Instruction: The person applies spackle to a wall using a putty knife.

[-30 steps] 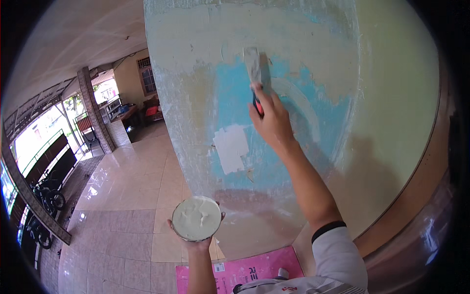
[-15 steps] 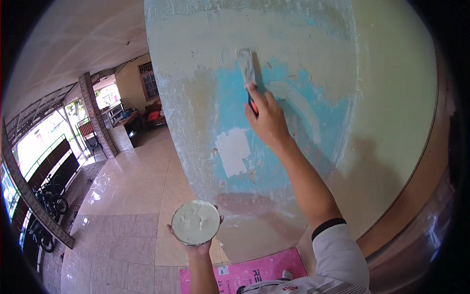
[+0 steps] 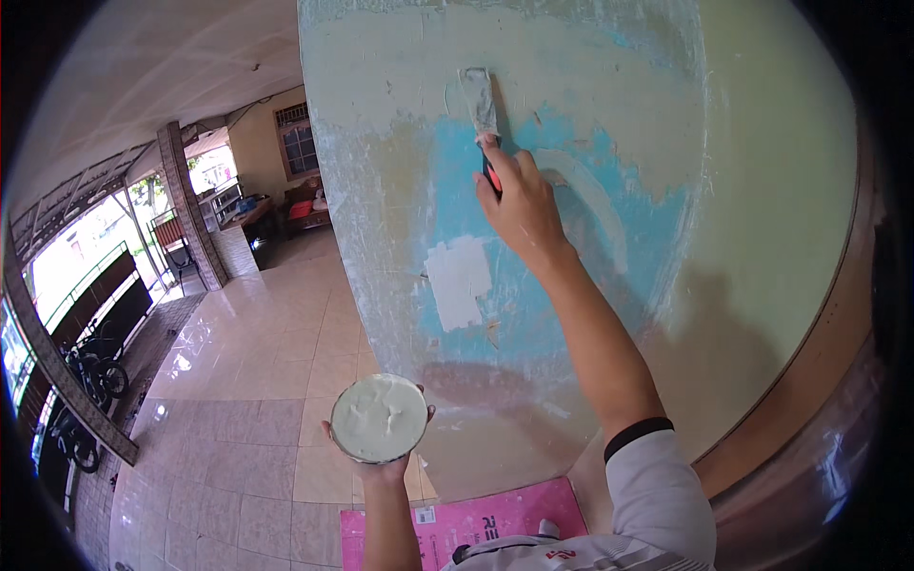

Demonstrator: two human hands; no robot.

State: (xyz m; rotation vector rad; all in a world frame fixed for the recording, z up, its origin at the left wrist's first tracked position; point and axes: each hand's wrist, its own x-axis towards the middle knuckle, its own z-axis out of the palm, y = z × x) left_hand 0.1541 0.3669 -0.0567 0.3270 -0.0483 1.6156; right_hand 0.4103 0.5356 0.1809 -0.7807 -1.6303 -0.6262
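Observation:
My right hand (image 3: 524, 205) is closed round the black and red handle of a putty knife (image 3: 479, 100). The knife's blade, smeared with pale filler, lies against the wall (image 3: 400, 181) above a patch of bare turquoise paint. Lower down, my left hand (image 3: 386, 469) supports a round tub of pale green-grey filler (image 3: 379, 419) from beneath, its fingers curled up round both sides. The filler's surface is uneven, with small ridges. A white rectangular patch (image 3: 457, 285) and a curved smear of filler (image 3: 595, 209) mark the turquoise area.
A pink printed sheet (image 3: 457, 533) lies on the floor at the wall's foot. Glossy tiles (image 3: 248, 352) stretch left toward a pillar (image 3: 186, 200), a gate and a parked motorbike (image 3: 100, 366). A bench with a red item (image 3: 303, 207) stands at the back.
The putty knife has slid a little upward along the wall with my right hand. The whole view has shifted slightly, and the tub stays in my left hand.

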